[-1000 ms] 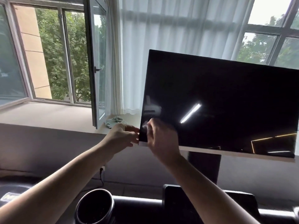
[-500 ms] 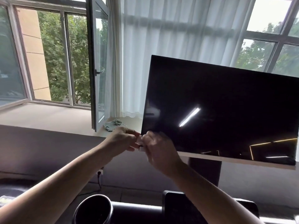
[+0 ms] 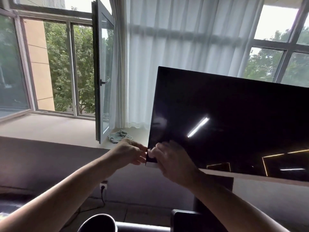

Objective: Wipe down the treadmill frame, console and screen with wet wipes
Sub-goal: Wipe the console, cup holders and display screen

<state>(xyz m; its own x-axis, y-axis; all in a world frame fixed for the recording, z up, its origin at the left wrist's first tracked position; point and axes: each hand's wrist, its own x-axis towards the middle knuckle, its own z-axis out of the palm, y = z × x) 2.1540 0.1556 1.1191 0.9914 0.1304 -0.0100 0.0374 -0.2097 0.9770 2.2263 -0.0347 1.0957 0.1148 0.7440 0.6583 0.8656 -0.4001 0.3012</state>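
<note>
1 view, head-worn, wide-angle (straight lines bow near the edges). Faces forward and slightly down. Near the screen, which fills the frame's right half, tilted. Open window lies beyond and left of the screen, farther off.

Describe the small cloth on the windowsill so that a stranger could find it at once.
Find the open window sash left of the white curtain. On the pale windowsill at its foot, beside the curtain hem, lies the cloth. It is the only crumpled, pale grey-green thing there.

Cloth on sill, left of screen
</note>
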